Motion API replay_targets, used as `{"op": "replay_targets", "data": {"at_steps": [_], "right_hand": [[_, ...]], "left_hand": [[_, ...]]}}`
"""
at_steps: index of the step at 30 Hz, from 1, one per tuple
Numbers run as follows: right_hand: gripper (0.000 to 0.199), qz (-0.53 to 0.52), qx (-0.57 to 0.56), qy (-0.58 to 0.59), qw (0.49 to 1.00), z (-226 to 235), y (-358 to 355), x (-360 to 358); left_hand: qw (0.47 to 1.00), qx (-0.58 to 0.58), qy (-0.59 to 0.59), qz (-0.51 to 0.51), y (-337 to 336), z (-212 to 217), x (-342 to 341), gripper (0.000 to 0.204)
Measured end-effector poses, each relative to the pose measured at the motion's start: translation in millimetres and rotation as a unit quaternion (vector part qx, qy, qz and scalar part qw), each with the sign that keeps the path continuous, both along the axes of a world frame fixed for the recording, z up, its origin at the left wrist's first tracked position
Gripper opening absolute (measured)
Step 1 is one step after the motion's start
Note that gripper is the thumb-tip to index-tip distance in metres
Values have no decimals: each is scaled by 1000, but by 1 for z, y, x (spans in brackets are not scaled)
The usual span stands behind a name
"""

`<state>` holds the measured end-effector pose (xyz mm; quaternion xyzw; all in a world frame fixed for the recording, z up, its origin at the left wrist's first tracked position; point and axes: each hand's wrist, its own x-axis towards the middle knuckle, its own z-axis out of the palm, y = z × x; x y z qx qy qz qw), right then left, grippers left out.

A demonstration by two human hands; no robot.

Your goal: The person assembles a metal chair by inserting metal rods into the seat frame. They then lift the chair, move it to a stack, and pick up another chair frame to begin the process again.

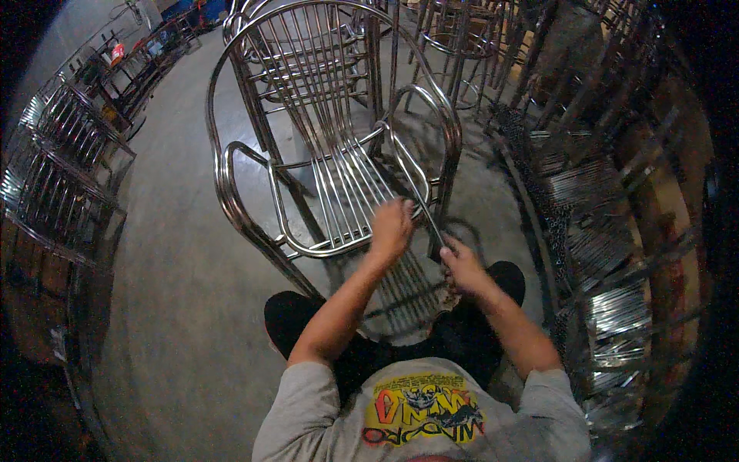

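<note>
A shiny chair of bent metal tubing [331, 250] stands in front of me, with looped armrests and a seat and back of slim parallel bars. My left hand [393, 227] is closed at the right front corner of the seat, and its fingers hide what they grip. Just to the right and a little nearer, my right hand [462, 263] is closed around the lower end of a thin metal rod [436, 229]. The rod slants up and away past the seat's right corner; its far end is hard to tell from the chair's tubes.
Another metal chair frame [308, 69] stands right behind this one. Stacked frames [61, 177] line the left side. Bundles of metal rods [616, 323] lie on a rack at right. Round-ringed stool frames [462, 42] stand at the back right, on the concrete floor [169, 254].
</note>
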<state>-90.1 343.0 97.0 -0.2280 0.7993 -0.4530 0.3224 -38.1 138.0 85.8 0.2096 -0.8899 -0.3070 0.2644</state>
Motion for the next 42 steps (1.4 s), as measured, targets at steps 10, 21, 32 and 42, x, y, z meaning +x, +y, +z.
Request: {"op": "replay_targets", "data": {"at_steps": [10, 21, 32, 42], "right_hand": [[43, 29, 63, -72, 995, 25, -77, -72], [40, 84, 67, 61, 992, -18, -128, -116], [40, -11, 46, -173, 984, 9, -136, -87], [30, -34, 1, -190, 981, -9, -156, -93]], "left_hand": [[948, -74, -292, 98, -50, -23, 21, 67], [948, -60, -296, 96, -49, -19, 21, 67], [960, -77, -250, 104, -50, -30, 20, 65], [965, -85, -231, 94, -48, -29, 23, 64]]}}
